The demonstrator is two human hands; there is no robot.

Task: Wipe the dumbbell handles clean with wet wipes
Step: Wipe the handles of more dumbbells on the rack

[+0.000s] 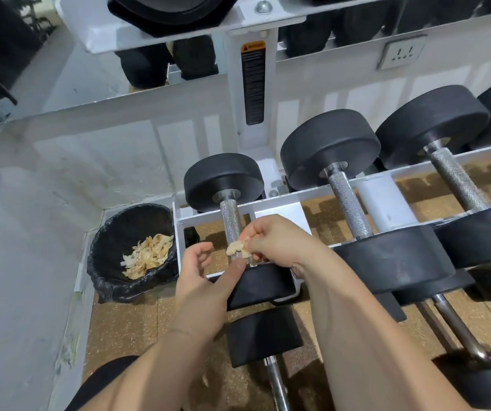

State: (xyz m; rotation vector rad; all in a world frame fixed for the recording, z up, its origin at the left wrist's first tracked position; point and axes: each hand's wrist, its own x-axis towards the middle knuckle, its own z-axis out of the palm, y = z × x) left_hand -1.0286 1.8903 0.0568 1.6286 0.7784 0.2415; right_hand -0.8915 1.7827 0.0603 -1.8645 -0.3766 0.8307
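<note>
The floor is covered in tan speckled matting. A white metal rack is set against a white panelled wall, on which a wall socket is mounted. A warning label is fixed to the rack upright. A black-lined bin is placed in the corner, just beside the rack.

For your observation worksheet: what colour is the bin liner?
Black bin liner, clearest in the head view.

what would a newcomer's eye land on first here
The hands at centre: the right hand pinches a crumpled wipe at the leftmost handle, with the left hand loose beside it. Next comes the black bin on the floor at left, holding used wipes. Then the row of dumbbells on the white rack, running right.
</note>
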